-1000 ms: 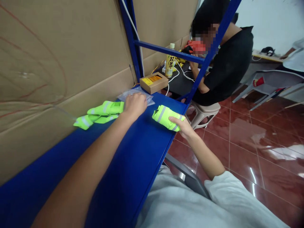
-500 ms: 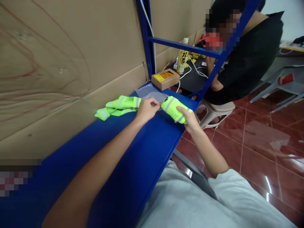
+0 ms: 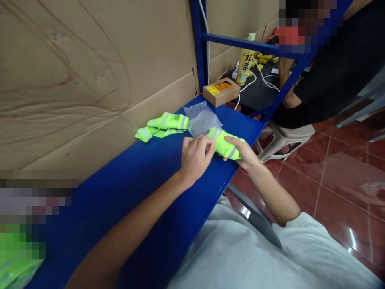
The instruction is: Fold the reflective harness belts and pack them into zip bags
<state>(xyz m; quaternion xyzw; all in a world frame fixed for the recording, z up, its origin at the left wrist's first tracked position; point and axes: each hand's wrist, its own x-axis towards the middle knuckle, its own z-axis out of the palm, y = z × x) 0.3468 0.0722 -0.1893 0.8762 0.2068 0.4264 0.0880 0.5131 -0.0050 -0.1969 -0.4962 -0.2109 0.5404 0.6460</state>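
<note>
A rolled-up neon-yellow reflective vest (image 3: 227,145) with grey bands is gripped in my right hand (image 3: 245,154), thumb on top. My left hand (image 3: 197,154) is closed in a pinch at the vest's left end, on what looks like the edge of a clear plastic bag (image 3: 203,120); its fingertips are partly hidden. Crumpled, the bag lies on the blue table (image 3: 144,172) behind both hands and seems to overlap the vest's far left corner. Another neon-yellow reflective piece (image 3: 165,124), loosely folded, rests against the cardboard wall to the left of the bag.
A brown cardboard box (image 3: 221,92) sits at the table's far end, beside a blue metal frame (image 3: 201,44). Beyond it, a yellow bottle (image 3: 245,62) and white cables occupy a black table. A person in black (image 3: 333,80) sits there on a stool (image 3: 285,140).
My left hand has moved nearer to me and to the right, up against the vest. The bag has become more bunched beside the vest. The view has shifted left.
</note>
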